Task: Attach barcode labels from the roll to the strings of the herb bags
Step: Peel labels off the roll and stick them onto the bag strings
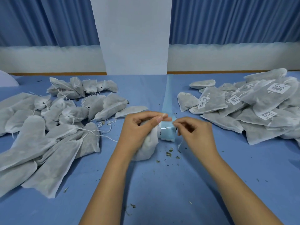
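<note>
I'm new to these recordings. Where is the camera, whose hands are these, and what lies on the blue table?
No machine here: a person works with bare hands, filmed by one wide-angle camera worn on the head, looking down. On the blue table a heap of unlabelled bags lies on the left, and labelled bags with barcode tags on the right. Between the hands stands the label roll, its backing strip running away. The left hand holds one herb bag; the right hand pinches at the roll, at something too small to tell.
</note>
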`<control>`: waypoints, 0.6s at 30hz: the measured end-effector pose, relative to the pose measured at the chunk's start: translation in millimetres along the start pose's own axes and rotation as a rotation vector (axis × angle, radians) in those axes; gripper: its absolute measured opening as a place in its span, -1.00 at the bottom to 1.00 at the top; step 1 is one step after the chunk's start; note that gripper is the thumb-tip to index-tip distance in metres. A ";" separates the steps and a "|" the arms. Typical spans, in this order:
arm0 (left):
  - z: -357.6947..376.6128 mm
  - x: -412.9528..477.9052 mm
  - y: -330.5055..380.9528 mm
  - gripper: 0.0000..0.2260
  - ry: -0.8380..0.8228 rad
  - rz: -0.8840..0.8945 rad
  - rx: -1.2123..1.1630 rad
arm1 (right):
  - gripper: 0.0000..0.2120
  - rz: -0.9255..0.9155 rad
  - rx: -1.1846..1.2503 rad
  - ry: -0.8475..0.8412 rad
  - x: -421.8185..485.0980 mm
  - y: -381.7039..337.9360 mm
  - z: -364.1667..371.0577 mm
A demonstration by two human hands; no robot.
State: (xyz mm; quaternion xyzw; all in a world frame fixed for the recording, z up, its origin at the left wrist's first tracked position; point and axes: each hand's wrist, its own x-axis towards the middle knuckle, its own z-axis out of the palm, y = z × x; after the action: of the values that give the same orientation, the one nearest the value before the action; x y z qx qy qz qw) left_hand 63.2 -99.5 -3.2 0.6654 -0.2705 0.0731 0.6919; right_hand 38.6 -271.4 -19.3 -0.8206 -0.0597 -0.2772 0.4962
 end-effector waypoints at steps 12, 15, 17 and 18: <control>-1.0 1.1 -15.1 -0.92 -0.153 0.089 0.515 | -0.92 -0.515 -0.220 0.001 -0.8 -2.0 -10.6; 5.2 0.3 -10.6 -0.97 -0.220 0.052 0.423 | -0.92 -0.400 -0.132 0.100 0.3 -3.0 -11.1; 8.3 -1.2 -7.3 -0.92 -0.215 -0.001 0.340 | -0.93 -0.219 0.019 0.131 0.4 -3.7 -9.5; 9.6 -2.2 -5.8 -0.89 -0.175 -0.028 0.284 | -0.92 -0.113 0.104 0.134 0.8 -3.9 -9.0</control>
State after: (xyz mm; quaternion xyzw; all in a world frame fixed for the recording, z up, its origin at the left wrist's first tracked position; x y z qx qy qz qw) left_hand 61.3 -108.8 -9.7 0.7639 -0.3074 0.0425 0.5658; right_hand 34.3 -277.2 -12.7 -0.7686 -0.0868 -0.3557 0.5246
